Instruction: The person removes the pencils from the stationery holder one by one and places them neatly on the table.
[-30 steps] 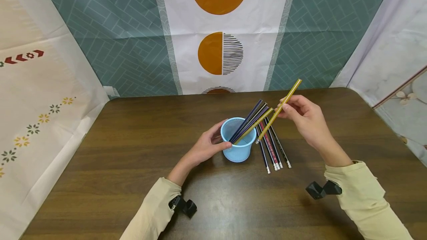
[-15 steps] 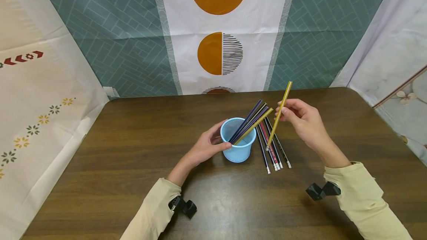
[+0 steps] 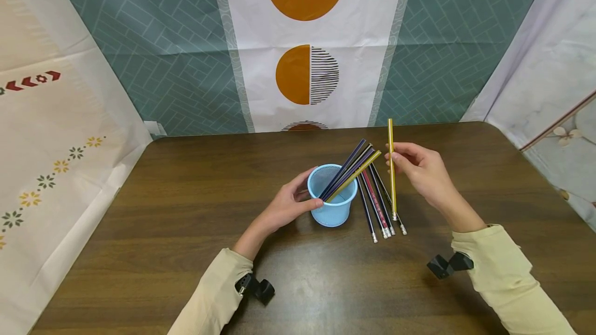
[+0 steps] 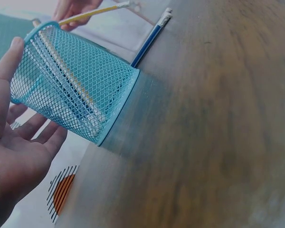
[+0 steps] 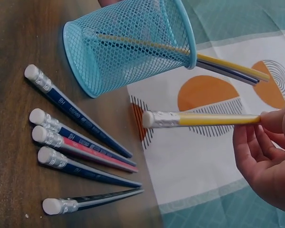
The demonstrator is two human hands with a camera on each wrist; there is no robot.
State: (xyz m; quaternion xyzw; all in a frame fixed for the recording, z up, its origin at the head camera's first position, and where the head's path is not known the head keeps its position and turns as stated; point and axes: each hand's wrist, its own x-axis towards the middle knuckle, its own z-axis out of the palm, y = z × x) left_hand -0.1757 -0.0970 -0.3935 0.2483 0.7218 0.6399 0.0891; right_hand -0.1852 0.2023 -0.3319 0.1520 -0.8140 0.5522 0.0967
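A light blue mesh pencil cup (image 3: 331,215) stands on the table with several pencils leaning in it, among them a yellow pencil (image 3: 358,172). My left hand (image 3: 287,207) holds the cup from its left side, thumb at the rim and fingers around the wall. To the right, my right hand (image 3: 427,172) pinches another yellow pencil (image 5: 218,119) between thumb and fingers. Its silver-banded eraser end (image 5: 156,119) points down, above pencils lying on the table. Those include a pink pencil (image 5: 92,153) and dark blue ones, fanned out with erasers toward me.
The brown wooden table (image 3: 209,180) reaches back to a teal and white patterned cloth (image 3: 186,66). Pale cloths hang at the left and right sides. A black wrist camera (image 3: 255,288) sits on the left sleeve, another camera (image 3: 449,265) on the right.
The held yellow pencil has swung from a slant to nearly upright, its eraser end moving right, away from the cup. My right hand has lowered slightly. The left hand and cup stay put.
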